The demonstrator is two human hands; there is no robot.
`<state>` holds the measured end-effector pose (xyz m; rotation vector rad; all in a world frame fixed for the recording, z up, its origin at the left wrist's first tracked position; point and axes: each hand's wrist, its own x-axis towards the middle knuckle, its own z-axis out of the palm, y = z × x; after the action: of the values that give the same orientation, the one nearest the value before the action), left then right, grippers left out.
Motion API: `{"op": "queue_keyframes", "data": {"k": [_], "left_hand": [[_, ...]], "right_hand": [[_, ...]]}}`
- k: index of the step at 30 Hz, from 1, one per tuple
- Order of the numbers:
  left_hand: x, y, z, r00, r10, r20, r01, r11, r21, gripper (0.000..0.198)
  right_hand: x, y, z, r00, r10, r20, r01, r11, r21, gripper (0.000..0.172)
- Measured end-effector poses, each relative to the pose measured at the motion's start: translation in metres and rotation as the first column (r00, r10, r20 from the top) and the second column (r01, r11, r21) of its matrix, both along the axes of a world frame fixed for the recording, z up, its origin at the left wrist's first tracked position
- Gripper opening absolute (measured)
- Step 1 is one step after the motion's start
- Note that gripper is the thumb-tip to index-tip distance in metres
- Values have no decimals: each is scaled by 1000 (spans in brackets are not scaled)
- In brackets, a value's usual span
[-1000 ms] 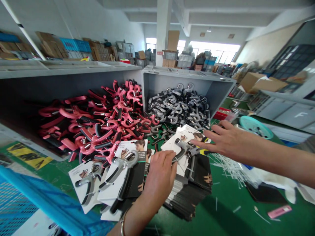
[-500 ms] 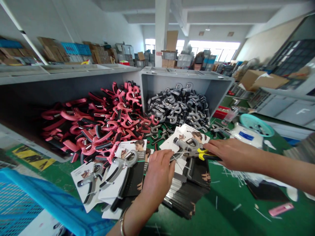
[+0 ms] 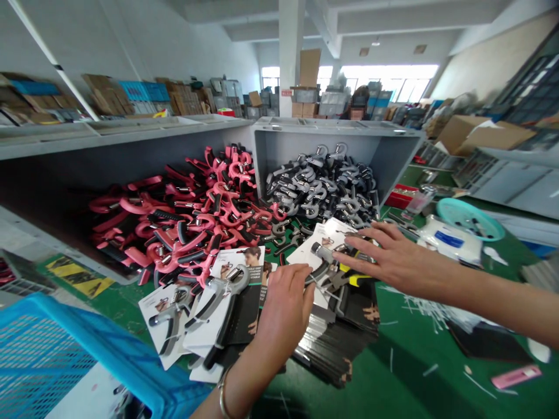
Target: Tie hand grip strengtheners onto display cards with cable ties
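My left hand [image 3: 286, 299] is closed around the lower end of a grey and black hand grip strengthener [image 3: 322, 251]; its fingertips are partly hidden. That strengthener lies on a printed card on top of a stack of black-edged cards [image 3: 325, 349]. Over it reaches my right hand [image 3: 386, 256], fingers spread, with yellow-handled pliers [image 3: 336, 281] under the palm, their handles apart; how the thumb holds them is hidden. Left of my left hand, several carded grey strengtheners [image 3: 227, 291] lie overlapping, tied on with white ties.
Two grey crates stand behind: one with pink strengtheners [image 3: 196, 215], one with grey ones [image 3: 314, 180]. A blue basket [image 3: 100, 349] is at the front left. To the right are cut white ties [image 3: 437, 308], a turquoise dish [image 3: 489, 233] and a pink cutter [image 3: 515, 377]. A person sits far back.
My right hand's fingers have uncurled and spread over the strengthener, and the pliers' handles have parted and tilted. My left hand stays at the strengthener. The whole view has shifted slightly.
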<state>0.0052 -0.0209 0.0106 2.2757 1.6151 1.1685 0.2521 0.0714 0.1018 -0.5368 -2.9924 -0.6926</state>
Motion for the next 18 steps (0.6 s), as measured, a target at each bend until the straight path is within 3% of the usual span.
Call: {"op": "queue_keyframes", "data": {"k": [8, 18], "left_hand": [[-1, 0, 0, 1000, 2, 10, -2, 1000, -6, 27], [0, -1, 3, 1000, 26, -9, -26, 1000, 2, 27]], "right_hand": [[5, 1, -9, 995, -16, 94, 18, 999, -28, 81], [22, -5, -39, 996, -40, -78, 28, 989, -146, 72]]}}
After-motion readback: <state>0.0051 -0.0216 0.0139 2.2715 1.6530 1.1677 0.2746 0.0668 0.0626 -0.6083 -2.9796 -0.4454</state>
